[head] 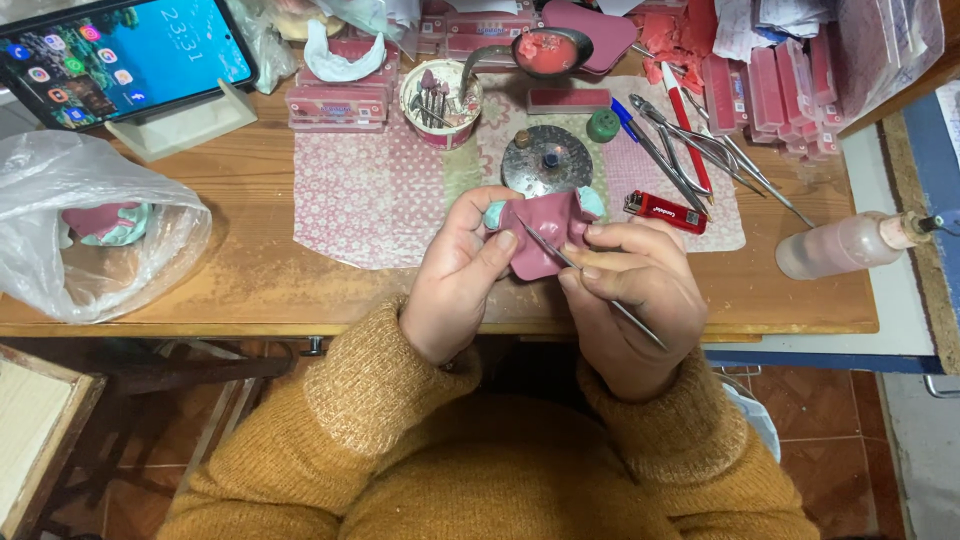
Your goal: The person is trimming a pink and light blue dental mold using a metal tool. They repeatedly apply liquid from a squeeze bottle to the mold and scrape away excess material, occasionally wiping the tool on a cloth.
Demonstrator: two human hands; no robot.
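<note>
1. Left hand [462,275] cups the pink wax-covered dental cast [543,232] over the surface [250,270] edge, fingers curled shut around it, tilting its face toward me.
2. Right hand [630,300] pinches a thin metal carving tool [590,285] like a pen, tip touching the soft, smooth wax.
3. Pale teal plaster shows at the cast's corners.

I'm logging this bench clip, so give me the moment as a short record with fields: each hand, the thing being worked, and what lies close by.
left hand: left hand grips the pink wax piece from its left side
right hand: right hand holds a thin metal tool, tip on the wax
wax piece: held above the table edge, pale teal showing at its top corners
nearby: red lighter, round metal disc, cup of burs, pliers
left side: plastic bag, phone
</note>
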